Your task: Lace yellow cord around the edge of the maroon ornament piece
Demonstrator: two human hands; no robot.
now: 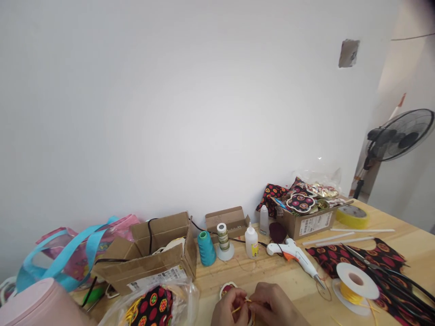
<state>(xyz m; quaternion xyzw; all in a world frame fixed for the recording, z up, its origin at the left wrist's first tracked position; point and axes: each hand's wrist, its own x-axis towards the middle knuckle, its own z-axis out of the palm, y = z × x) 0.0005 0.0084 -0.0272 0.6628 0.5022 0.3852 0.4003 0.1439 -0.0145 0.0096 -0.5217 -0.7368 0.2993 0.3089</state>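
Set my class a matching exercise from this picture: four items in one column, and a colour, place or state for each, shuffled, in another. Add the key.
Items:
1. Thread cone
2. Scissors
3. Yellow cord
4. Glue gun

Descriptions:
A. Pinched by the left hand and right hand
B. White and orange
C. Teal
D. Lying over dark patterned fabric

Pairs: 1-C, 2-D, 3-A, 4-B

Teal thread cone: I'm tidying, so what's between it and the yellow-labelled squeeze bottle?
Head view: a banded thread spool, with black cord behind it.
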